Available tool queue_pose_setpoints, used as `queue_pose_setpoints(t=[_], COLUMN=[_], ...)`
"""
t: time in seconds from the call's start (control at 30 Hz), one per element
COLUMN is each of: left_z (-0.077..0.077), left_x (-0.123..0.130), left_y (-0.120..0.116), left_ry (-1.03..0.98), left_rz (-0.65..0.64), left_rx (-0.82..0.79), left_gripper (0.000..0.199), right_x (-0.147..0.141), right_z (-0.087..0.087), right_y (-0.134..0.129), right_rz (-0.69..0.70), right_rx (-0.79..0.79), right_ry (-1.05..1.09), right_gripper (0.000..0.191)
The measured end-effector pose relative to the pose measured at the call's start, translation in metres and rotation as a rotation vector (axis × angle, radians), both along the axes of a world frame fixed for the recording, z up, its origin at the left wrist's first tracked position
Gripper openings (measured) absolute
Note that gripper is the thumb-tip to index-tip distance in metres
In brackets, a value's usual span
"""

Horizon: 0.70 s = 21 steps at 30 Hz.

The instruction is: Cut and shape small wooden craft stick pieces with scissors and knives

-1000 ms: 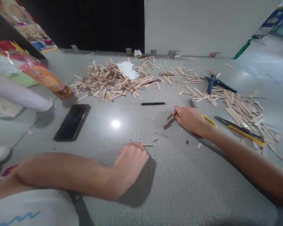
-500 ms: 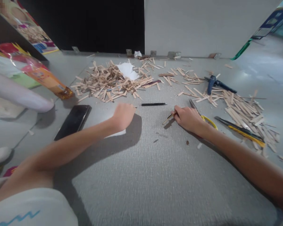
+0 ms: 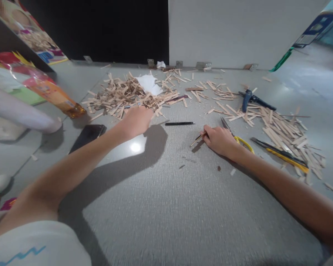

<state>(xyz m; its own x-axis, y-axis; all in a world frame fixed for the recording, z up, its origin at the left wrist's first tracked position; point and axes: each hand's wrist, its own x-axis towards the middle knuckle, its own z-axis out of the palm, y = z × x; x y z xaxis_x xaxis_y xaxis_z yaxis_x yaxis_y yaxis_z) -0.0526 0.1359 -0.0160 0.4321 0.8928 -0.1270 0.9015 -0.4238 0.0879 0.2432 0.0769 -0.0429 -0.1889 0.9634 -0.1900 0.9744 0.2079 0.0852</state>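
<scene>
My left hand [image 3: 137, 121] is curled with its knuckles up at the near edge of a pile of wooden sticks [image 3: 113, 94]. Its fingers point away and what they grip, if anything, is hidden. My right hand [image 3: 218, 138] rests on the grey surface, pinching thin wooden sticks [image 3: 194, 142] whose ends poke out to the left. Between the hands lies a black pen [image 3: 180, 123]. Scissors [image 3: 240, 141] with yellow handles lie right beside my right hand, partly covered by it.
A yellow-and-black cutter knife [image 3: 283, 153] and dark blue pliers-like tool [image 3: 247, 99] lie by more sticks [image 3: 283, 129] at right. Crumpled white paper [image 3: 149, 84] tops the pile. At left are a phone [image 3: 88, 135], an orange bottle [image 3: 52, 92] and another person's limb [image 3: 24, 111].
My left hand has moved away from me and slightly left, onto the pile's near edge. The white patch under that forearm no longer shows; a round glare does. My right hand holds its place.
</scene>
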Motion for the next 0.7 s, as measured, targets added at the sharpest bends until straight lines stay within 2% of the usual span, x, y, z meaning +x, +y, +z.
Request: queue_pose_setpoints(t=[0.07, 0.13, 0.2, 0.23, 0.3, 0.4, 0.57, 0.63, 0.7], left_z=[0.011, 0.018, 0.018, 0.016, 0.009, -0.003, -0.016, -0.021, -0.027], left_x=[0.013, 0.027, 0.04, 0.045, 0.05, 0.053, 0.059, 0.061, 0.061], left_y=[-0.017, -0.039, -0.059, -0.067, -0.078, -0.083, -0.093, -0.1, -0.105], left_ry=[-0.015, -0.031, -0.068, -0.077, -0.039, 0.042, 0.076, 0.044, -0.015], left_rz=[-0.06, -0.14, -0.255, -0.32, -0.405, -0.42, -0.34, -0.369, -0.426], left_rx=[-0.113, -0.258, -0.452, -0.5, -0.466, -0.346, -0.179, -0.154, -0.118], left_gripper=[0.036, 0.028, 0.027, 0.028, 0.025, 0.02, 0.021, 0.019, 0.014], right_x=[0.001, 0.002, 0.004, 0.006, 0.009, 0.017, 0.025, 0.023, 0.018], right_z=[-0.002, -0.004, -0.006, -0.007, -0.01, -0.015, -0.025, -0.024, -0.02], right_y=[0.0, 0.0, 0.0, 0.0, 0.0, 0.002, 0.005, 0.003, -0.002], right_rz=[-0.003, -0.009, -0.022, -0.029, -0.036, -0.008, -0.026, -0.044, -0.023], right_rx=[0.004, 0.013, 0.035, 0.049, 0.077, 0.125, 0.251, 0.212, 0.176], right_ry=[0.03, 0.068, 0.115, 0.142, 0.199, 0.306, 0.89, 1.058, 1.172], right_gripper=[0.035, 0.035, 0.036, 0.036, 0.038, 0.043, 0.055, 0.064, 0.064])
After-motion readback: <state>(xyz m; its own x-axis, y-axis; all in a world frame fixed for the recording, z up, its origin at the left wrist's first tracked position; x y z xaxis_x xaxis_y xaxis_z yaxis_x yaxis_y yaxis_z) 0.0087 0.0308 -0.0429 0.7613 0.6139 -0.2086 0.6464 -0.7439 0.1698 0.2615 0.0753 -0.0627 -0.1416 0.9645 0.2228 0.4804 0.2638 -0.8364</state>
